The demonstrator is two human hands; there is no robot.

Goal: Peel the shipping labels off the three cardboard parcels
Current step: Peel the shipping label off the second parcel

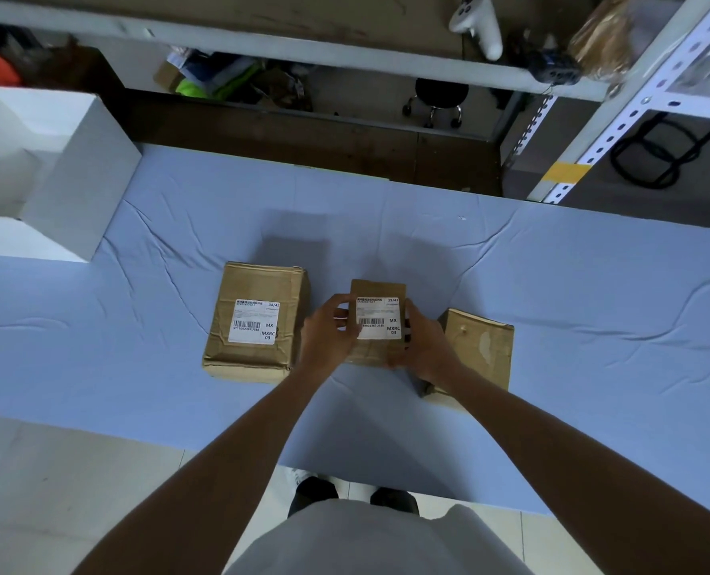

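Three cardboard parcels sit on the blue cloth. The left parcel (256,321) lies flat with a white shipping label (255,327) on top. The small middle parcel (376,300) is held up between both hands, its white label (378,321) facing me. My left hand (324,334) grips its left side, with the thumb at the label's left edge. My right hand (424,344) grips its right side and lower corner. The right parcel (480,348) lies behind my right wrist; its top shows a pale torn patch and no label.
The table wears a wrinkled blue cloth (594,284). A large white box (46,172) stands at the far left. Metal shelving (619,118) with clutter rises behind the table, and a black stool (438,97) stands beyond it. The front edge is near my legs.
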